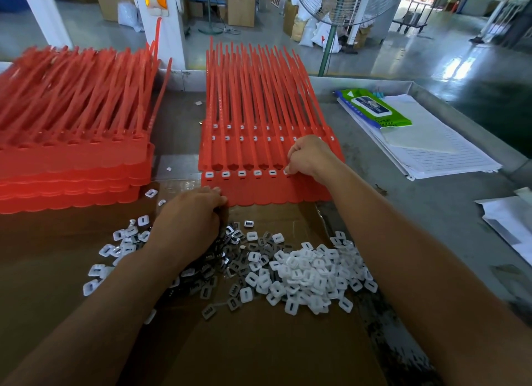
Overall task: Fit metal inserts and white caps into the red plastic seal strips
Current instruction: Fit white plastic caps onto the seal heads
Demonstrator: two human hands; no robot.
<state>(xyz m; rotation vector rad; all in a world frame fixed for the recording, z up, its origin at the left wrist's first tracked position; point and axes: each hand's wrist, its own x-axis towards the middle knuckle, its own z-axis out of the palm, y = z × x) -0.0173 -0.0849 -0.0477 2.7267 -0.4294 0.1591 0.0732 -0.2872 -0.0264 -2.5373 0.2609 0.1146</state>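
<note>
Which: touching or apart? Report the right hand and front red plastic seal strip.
Touching. Head view: the right hand rests on the front red plastic seal strip, fingers curled onto it.

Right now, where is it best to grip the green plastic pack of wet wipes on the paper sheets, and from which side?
From above, across its two long edges near the middle: the green plastic pack of wet wipes lies flat on the white paper sheets, leaving no gap beneath.
</note>
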